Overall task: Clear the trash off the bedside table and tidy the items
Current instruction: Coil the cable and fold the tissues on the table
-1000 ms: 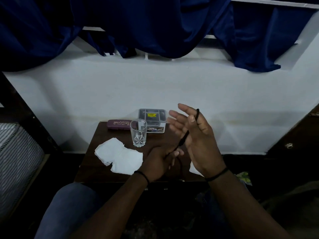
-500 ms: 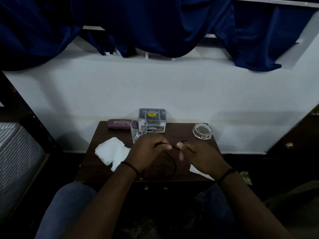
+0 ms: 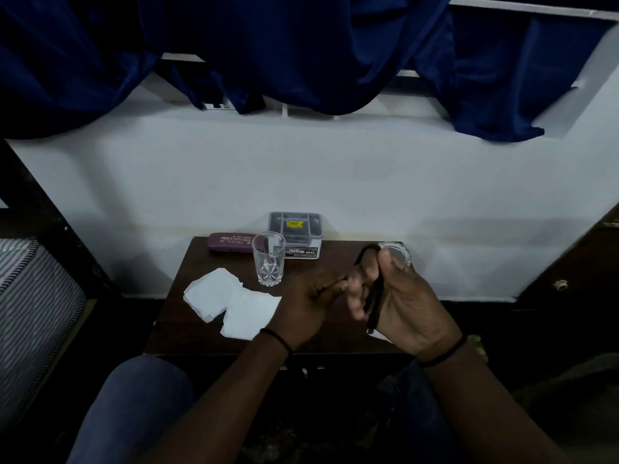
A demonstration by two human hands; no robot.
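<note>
Low in the middle of the frame, both hands hover over a dark wooden table point(image 3: 174, 329) set against a white wall. A thin black cord point(image 3: 374, 303) loops over the right hand point(image 3: 407, 306), whose fingers curl loosely around it, the loop rising above the fingertips. Just left of it, the left hand point(image 3: 301, 306) has its fingers bent and seems to pinch the cord's other end, though the dim light blurs that contact. Left of the hands, crumpled white tissue point(image 3: 231, 301) lies on the tabletop. Behind it stands an upright clear glass point(image 3: 268, 262). Along the table's far edge sit a maroon spectacle case point(image 3: 231, 243) and a small grey box point(image 3: 295, 234). A glass ashtray point(image 3: 397, 252) peeks out above the right hand.
</note>
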